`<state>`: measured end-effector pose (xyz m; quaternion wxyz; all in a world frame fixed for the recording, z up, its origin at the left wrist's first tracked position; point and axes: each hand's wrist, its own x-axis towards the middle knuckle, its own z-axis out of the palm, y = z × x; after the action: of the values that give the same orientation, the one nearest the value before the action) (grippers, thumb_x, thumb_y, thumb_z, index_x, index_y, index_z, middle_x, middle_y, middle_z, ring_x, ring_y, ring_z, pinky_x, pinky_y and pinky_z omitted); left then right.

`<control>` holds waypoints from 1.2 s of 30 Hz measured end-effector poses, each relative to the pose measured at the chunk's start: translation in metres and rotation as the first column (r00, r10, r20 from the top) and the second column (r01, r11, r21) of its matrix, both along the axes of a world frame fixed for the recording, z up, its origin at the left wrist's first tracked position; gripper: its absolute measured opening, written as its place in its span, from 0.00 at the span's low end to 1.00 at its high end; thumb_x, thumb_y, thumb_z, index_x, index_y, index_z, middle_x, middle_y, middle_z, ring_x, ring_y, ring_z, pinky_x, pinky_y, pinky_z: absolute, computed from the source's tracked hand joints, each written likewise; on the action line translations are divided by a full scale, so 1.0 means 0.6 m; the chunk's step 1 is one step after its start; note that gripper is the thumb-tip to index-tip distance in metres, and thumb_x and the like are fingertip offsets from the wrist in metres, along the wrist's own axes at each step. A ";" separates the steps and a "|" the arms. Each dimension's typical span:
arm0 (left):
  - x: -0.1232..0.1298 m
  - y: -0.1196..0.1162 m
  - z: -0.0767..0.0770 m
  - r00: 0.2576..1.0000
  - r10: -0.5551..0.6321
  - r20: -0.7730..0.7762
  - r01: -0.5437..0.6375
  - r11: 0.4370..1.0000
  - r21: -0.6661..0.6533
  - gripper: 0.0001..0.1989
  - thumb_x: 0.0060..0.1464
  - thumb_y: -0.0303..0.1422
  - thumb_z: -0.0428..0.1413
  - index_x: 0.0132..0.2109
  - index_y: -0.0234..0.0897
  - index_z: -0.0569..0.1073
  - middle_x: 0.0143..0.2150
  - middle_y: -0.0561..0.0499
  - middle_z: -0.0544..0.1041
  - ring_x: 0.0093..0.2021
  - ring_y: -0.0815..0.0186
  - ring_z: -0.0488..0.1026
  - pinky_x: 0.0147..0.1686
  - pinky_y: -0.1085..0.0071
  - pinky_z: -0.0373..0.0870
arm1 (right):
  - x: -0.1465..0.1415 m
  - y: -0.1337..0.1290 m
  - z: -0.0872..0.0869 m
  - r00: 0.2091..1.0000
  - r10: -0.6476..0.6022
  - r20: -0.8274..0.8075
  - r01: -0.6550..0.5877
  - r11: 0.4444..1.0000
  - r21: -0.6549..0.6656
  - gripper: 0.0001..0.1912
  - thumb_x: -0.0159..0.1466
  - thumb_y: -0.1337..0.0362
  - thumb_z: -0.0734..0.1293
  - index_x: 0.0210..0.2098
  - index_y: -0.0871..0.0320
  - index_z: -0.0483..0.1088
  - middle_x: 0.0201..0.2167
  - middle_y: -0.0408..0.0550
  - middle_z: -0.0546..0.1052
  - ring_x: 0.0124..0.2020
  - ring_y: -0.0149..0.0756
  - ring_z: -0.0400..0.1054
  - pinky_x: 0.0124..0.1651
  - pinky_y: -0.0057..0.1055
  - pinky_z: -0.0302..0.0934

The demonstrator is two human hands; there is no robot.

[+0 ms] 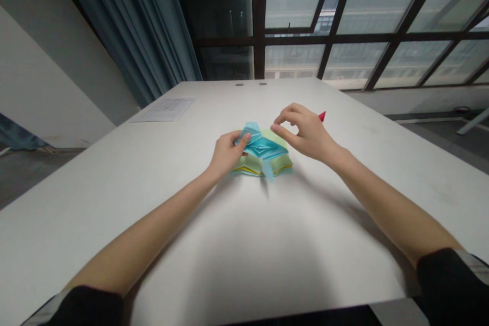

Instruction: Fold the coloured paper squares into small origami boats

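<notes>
A folded blue paper piece [267, 148] lies over a stack of green and yellow paper [281, 163] near the middle of the white table. My left hand [229, 150] pinches the left side of the blue paper between thumb and fingers. Just above and to the right of the paper, my right hand [301, 130] hovers with thumb and index finger curled toward each other; whether something small sits between the fingertips cannot be made out. A narrow blue tip of paper points toward me at the front of the stack.
A red pointed object [322, 116] shows behind my right hand. On the white table [244, 244], a printed sheet [164, 109] lies at the back left. Windows and a blue curtain stand beyond the far edge.
</notes>
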<state>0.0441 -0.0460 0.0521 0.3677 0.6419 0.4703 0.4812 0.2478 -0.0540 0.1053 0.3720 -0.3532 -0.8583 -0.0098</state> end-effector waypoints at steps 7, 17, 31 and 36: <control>-0.003 -0.001 -0.006 0.992 0.013 -0.127 0.001 0.994 0.106 0.20 0.51 0.48 0.53 0.32 0.34 0.75 0.26 0.52 0.73 0.24 0.70 0.70 0.23 0.78 0.68 | 0.003 0.009 -0.007 0.986 0.147 0.083 -0.136 0.983 -0.123 0.08 0.58 0.60 0.66 0.34 0.58 0.70 0.35 0.48 0.73 0.33 0.33 0.65 0.37 0.30 0.59; 0.011 -0.006 0.006 0.987 0.010 0.158 0.016 0.987 -0.161 0.21 0.45 0.49 0.57 0.32 0.32 0.74 0.27 0.51 0.73 0.27 0.69 0.70 0.22 0.76 0.70 | 0.001 0.003 -0.011 0.934 0.306 0.186 -0.219 0.898 -0.381 0.11 0.60 0.71 0.58 0.39 0.58 0.69 0.34 0.44 0.75 0.27 0.26 0.65 0.32 0.24 0.56; 0.013 -0.014 0.015 0.969 -0.171 0.179 0.202 0.963 -0.177 0.18 0.38 0.39 0.65 0.36 0.33 0.74 0.29 0.50 0.74 0.27 0.70 0.70 0.26 0.75 0.69 | 0.000 0.015 -0.028 0.971 0.220 0.096 -0.191 0.949 -0.251 0.08 0.58 0.71 0.59 0.37 0.57 0.66 0.28 0.42 0.71 0.26 0.27 0.63 0.31 0.24 0.56; 0.010 -0.011 0.009 0.935 -0.246 0.254 0.308 0.920 -0.243 0.15 0.39 0.32 0.65 0.37 0.33 0.74 0.31 0.52 0.75 0.29 0.72 0.71 0.30 0.76 0.68 | 0.005 0.018 -0.030 0.971 0.236 0.048 -0.213 0.935 -0.283 0.09 0.58 0.71 0.59 0.39 0.57 0.63 0.28 0.42 0.70 0.26 0.27 0.63 0.31 0.25 0.57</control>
<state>0.0500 -0.0527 0.0576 0.5684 0.5871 0.3939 0.4208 0.2507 -0.0430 0.0876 0.2826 -0.3005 -0.9004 0.1382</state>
